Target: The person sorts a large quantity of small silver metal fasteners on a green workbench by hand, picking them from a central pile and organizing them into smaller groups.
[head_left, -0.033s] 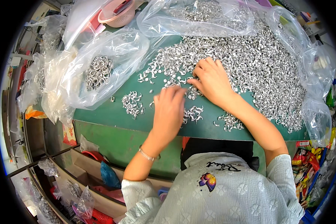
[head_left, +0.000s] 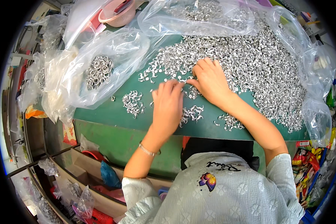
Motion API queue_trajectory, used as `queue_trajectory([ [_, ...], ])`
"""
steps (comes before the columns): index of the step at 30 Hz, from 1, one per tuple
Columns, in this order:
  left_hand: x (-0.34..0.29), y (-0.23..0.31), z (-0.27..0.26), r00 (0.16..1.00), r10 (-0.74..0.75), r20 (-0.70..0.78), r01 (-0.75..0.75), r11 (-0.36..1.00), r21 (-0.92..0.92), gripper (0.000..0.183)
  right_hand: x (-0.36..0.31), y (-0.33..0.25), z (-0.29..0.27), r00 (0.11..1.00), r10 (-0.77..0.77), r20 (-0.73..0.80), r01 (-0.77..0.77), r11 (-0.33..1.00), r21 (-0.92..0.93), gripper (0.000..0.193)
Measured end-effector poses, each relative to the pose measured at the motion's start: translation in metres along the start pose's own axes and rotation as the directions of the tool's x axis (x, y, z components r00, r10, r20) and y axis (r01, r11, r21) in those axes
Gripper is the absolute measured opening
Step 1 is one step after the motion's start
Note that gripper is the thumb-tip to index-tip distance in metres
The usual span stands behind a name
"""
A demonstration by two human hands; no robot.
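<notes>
Small curved silvery metal pieces [head_left: 250,71] lie in a wide heap on a green tabletop [head_left: 138,121]. My right hand [head_left: 211,80] rests at the heap's near left edge, fingers bent over the pieces and thumb stretched out to the left. Just left of it is my left hand [head_left: 168,102], palm down, fingers bent forward and slightly apart near that thumb; its fingertips are partly hidden. I make out no piece held in either hand. Close to the left hand are a small pile [head_left: 133,103] on its left and another pile [head_left: 192,114] on its right.
A third little pile [head_left: 230,122] lies by the table's front edge, below my right forearm. A clear plastic bag [head_left: 119,56] with metal rings stands at left. More plastic bagging [head_left: 153,20] borders the heap's far side. A pink basket [head_left: 119,16] sits at the back left.
My left hand has moved slightly forward, away from me, toward the heap's edge. My right hand stays nearly in place, and the piles look the same.
</notes>
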State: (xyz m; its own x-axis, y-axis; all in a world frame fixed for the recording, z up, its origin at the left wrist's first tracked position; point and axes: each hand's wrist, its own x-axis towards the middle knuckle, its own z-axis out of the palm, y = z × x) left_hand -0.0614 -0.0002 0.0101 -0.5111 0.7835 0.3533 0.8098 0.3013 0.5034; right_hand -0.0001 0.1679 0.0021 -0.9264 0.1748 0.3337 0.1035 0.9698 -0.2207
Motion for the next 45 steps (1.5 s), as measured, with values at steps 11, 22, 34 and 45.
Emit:
queue_trajectory([
  [11,0.035,-0.020,0.010,0.997,0.028,0.076,-0.033,0.997,0.064,0.014,-0.022,-0.002,-0.033,0.979,0.098,0.178,-0.188,0.771,0.609,0.007],
  [22,-0.020,0.006,-0.010,0.974,0.049,0.223,-0.019,0.991,-0.136,0.014,-0.049,-0.001,-0.037,0.981,-0.052,0.185,-0.032,0.905,0.424,0.009],
  [34,-0.027,0.023,0.007,0.964,0.169,0.207,-0.124,0.968,-0.217,0.028,-0.028,0.029,-0.021,0.964,-0.253,0.074,0.237,0.955,0.181,0.023],
  [45,0.011,0.004,0.007,0.974,0.179,0.141,-0.176,0.984,-0.037,0.026,-0.015,0.072,-0.059,0.991,0.073,-0.109,-0.060,0.991,0.118,0.009],
])
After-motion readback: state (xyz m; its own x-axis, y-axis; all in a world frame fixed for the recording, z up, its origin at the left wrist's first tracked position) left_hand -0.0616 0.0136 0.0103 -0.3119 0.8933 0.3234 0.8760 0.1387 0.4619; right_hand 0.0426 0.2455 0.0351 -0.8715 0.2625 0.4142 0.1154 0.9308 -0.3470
